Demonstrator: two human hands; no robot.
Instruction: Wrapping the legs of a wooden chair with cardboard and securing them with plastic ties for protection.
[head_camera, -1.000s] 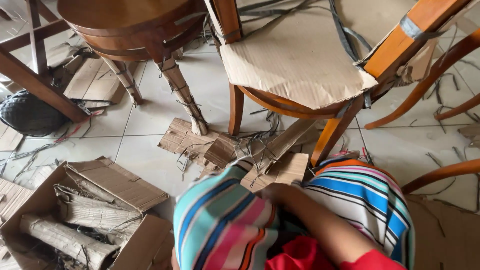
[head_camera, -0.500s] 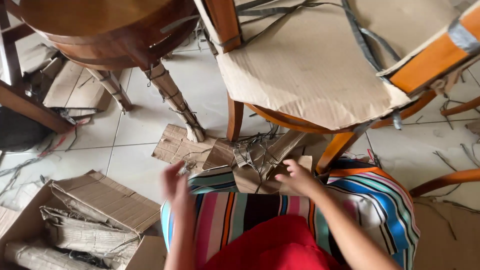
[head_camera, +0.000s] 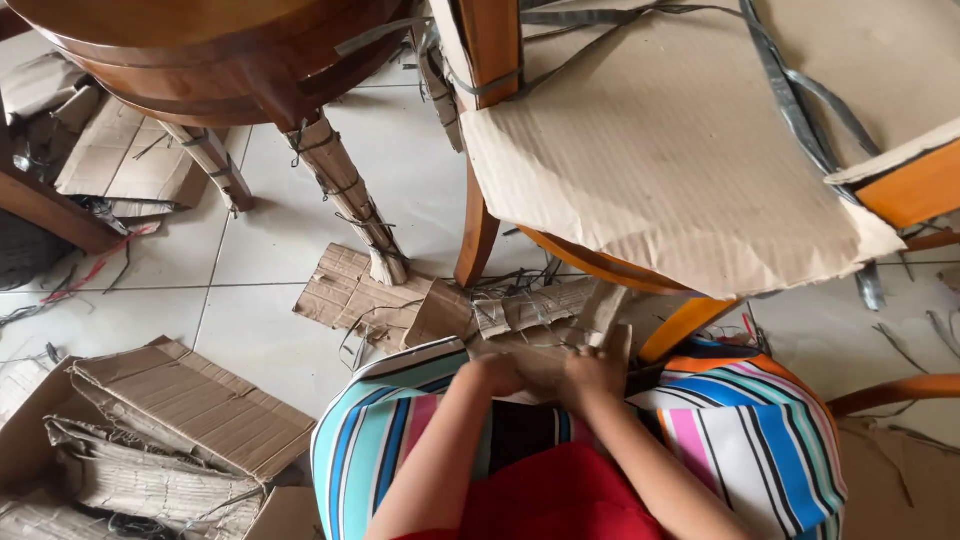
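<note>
The person is crouched over the floor (head_camera: 260, 330), knees wide under a striped skirt (head_camera: 760, 440), and both hands meet low in front. The left hand (head_camera: 497, 375) and the right hand (head_camera: 590, 372) lie side by side, touching or nearly so, on a bundle of cardboard scraps (head_camera: 530, 315) tangled with thin grey strapping. The left grip looks curled over the near edge of a flat piece; the right grip is closed on the cardboard next to it, fingers bent down over the edge. How tightly either one holds, I cannot tell from here.

The scraps lie on the tiles just beyond the knuckles, spreading away from the hands toward a chair leg (head_camera: 478, 235). Above and beyond the right hand sits the chair, its seat covered by a large cardboard sheet (head_camera: 680, 150) bound with grey straps (head_camera: 800, 110). Beyond the left hand stands a second leg wrapped in cardboard and string (head_camera: 350, 200), under a round wooden table (head_camera: 200, 50). Well off to the left of the left hand, an open box (head_camera: 190, 405) holds rolled cardboard.
</note>
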